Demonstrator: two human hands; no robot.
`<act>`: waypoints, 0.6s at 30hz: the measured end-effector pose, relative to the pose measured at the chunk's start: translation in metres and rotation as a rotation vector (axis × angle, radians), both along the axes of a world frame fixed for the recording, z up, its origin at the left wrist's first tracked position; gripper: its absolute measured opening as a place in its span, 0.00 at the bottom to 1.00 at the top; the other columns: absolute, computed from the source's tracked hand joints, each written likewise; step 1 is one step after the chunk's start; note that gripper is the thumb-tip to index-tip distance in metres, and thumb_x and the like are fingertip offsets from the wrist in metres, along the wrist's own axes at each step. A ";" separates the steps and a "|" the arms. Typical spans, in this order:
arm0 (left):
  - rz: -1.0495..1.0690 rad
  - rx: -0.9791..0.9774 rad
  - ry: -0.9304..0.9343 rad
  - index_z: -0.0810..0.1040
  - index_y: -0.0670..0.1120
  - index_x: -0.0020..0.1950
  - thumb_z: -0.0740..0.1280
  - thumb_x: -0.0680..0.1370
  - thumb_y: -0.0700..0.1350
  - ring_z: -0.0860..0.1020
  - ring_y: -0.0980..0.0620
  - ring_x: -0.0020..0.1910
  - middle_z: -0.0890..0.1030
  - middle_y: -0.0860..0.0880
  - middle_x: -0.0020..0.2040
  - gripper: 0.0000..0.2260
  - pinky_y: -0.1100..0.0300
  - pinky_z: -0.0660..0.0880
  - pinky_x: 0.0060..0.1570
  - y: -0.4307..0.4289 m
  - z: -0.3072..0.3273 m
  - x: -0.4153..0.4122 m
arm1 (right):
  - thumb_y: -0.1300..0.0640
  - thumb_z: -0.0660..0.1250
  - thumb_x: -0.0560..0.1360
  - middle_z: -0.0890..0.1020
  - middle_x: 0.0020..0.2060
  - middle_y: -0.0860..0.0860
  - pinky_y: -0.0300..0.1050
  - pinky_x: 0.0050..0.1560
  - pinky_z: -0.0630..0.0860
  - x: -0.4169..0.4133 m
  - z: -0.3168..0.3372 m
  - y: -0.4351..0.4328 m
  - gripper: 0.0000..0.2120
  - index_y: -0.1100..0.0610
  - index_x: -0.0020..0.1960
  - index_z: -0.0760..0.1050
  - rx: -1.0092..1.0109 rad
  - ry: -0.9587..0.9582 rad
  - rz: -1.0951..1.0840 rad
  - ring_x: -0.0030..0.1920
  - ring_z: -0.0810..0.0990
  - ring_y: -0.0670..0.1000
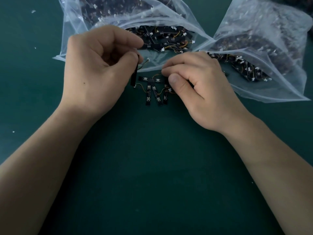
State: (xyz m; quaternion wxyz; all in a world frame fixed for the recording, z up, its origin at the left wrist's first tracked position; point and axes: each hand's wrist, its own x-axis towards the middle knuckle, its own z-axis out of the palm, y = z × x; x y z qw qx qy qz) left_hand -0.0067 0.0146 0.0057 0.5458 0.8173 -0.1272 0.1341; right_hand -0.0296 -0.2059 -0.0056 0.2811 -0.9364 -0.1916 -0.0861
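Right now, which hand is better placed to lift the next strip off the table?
Probably the right hand: it pinches one of the loose strips lying on the table. The left hand is busy holding a strip beside them.

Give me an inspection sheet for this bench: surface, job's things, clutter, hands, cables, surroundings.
Surface: green mat.
Job's things: loose strips lying between the hands; left bag and right bag, clear, full of more.
Clutter: white flecks on the mat.
Hands: left hand pinches an upright strip; right hand pinches a second strip at its end.
Cables: thin wires with white plugs on the strips.
Surroundings: nothing seen.
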 end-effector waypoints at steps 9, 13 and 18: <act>-0.037 0.092 0.000 0.86 0.48 0.52 0.69 0.78 0.37 0.83 0.49 0.35 0.86 0.53 0.41 0.09 0.50 0.80 0.34 0.010 -0.004 -0.011 | 0.53 0.61 0.86 0.81 0.64 0.40 0.55 0.71 0.65 -0.001 0.000 -0.001 0.15 0.54 0.60 0.86 -0.028 0.021 0.032 0.68 0.73 0.46; -0.047 0.164 0.023 0.87 0.49 0.51 0.71 0.77 0.40 0.83 0.48 0.34 0.85 0.54 0.39 0.07 0.49 0.79 0.33 0.012 -0.004 -0.011 | 0.53 0.61 0.86 0.82 0.63 0.41 0.57 0.70 0.66 -0.001 0.000 -0.001 0.15 0.55 0.59 0.86 -0.007 0.033 0.072 0.68 0.73 0.48; -0.078 0.196 0.030 0.87 0.50 0.51 0.72 0.77 0.42 0.84 0.47 0.38 0.87 0.50 0.42 0.06 0.48 0.81 0.39 0.017 -0.003 -0.011 | 0.53 0.61 0.86 0.82 0.62 0.41 0.56 0.72 0.65 -0.001 0.002 -0.002 0.15 0.54 0.61 0.85 -0.022 0.062 0.098 0.69 0.73 0.46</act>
